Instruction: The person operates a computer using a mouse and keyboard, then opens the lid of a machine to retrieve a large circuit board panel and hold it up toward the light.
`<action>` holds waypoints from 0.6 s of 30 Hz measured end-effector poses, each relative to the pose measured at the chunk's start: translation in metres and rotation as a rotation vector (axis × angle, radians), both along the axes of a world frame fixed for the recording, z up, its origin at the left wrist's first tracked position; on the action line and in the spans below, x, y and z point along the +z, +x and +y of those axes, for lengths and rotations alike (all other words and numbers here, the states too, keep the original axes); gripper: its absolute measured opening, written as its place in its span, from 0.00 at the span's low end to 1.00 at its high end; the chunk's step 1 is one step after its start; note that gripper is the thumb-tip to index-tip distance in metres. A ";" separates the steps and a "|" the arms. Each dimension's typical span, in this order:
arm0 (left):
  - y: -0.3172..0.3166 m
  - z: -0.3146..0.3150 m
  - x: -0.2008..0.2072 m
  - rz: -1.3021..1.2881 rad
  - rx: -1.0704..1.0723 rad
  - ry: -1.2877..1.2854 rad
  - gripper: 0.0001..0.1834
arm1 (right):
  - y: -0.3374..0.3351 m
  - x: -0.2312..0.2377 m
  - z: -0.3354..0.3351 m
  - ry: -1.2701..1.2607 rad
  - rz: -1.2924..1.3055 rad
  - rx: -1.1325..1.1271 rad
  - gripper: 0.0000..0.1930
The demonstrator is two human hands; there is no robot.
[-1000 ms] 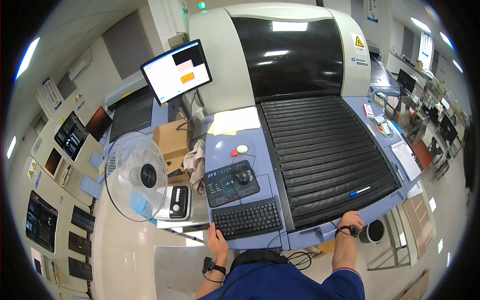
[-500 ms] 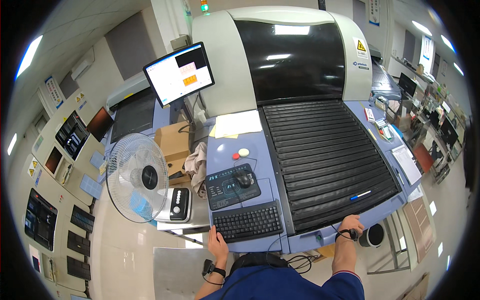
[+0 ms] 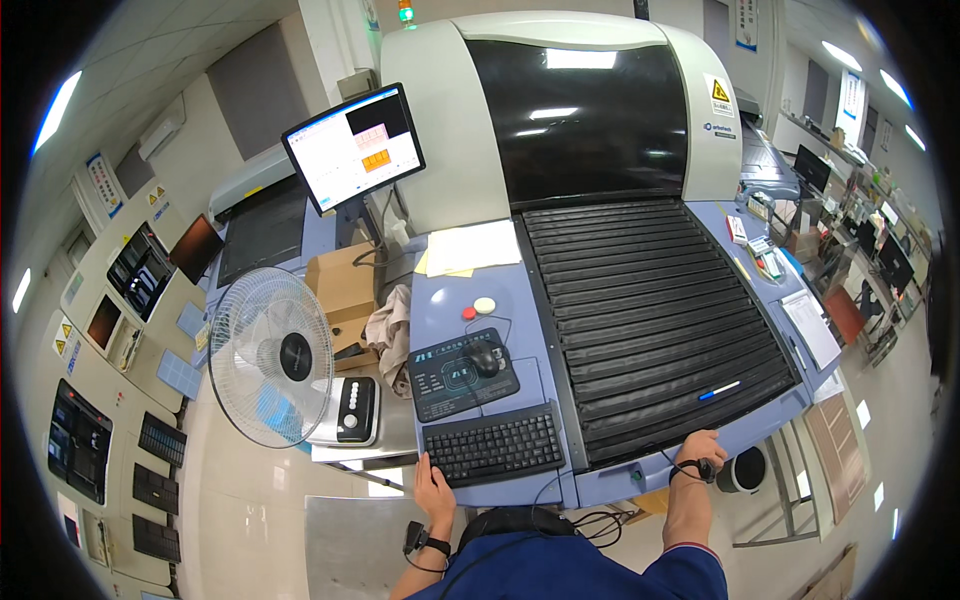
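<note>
My left hand (image 3: 434, 492) lies along the left end of a black keyboard (image 3: 492, 445), its fingers stretched out against the keyboard's edge and holding nothing. My right hand (image 3: 699, 450) rests at the front rim of a machine's black ribbed bed (image 3: 650, 320). Its fingers are curled in, and whatever they may hold is hidden. A black band with a small device and a cable is on each wrist. Above the keyboard, a black mouse (image 3: 487, 357) sits on a dark mouse pad (image 3: 440, 385). A blue and white pen (image 3: 720, 391) lies on the bed near my right hand.
A lit monitor (image 3: 353, 147) stands at the back left, near white papers (image 3: 470, 243). A fan (image 3: 272, 357), an open cardboard box (image 3: 340, 280) and a cloth (image 3: 388, 335) are on the left. The machine's pale hood (image 3: 440, 130) rises behind the bed. A clipboard (image 3: 810, 328) lies far right.
The whole view has shifted very slightly. Both hands keep the same places and poses.
</note>
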State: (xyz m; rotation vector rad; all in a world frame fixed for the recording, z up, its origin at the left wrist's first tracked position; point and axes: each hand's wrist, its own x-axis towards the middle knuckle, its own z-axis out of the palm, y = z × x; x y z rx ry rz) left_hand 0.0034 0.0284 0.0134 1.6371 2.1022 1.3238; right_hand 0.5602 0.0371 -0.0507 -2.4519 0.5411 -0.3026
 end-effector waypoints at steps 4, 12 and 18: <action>0.001 0.000 -0.001 -0.006 0.006 0.013 0.21 | 0.002 -0.002 -0.002 -0.025 0.029 0.032 0.32; -0.001 0.001 -0.004 -0.010 -0.002 0.002 0.21 | 0.009 -0.013 -0.003 0.028 -0.006 0.015 0.32; -0.003 -0.002 -0.002 -0.009 0.005 0.011 0.22 | -0.005 0.005 0.001 0.000 0.039 0.026 0.31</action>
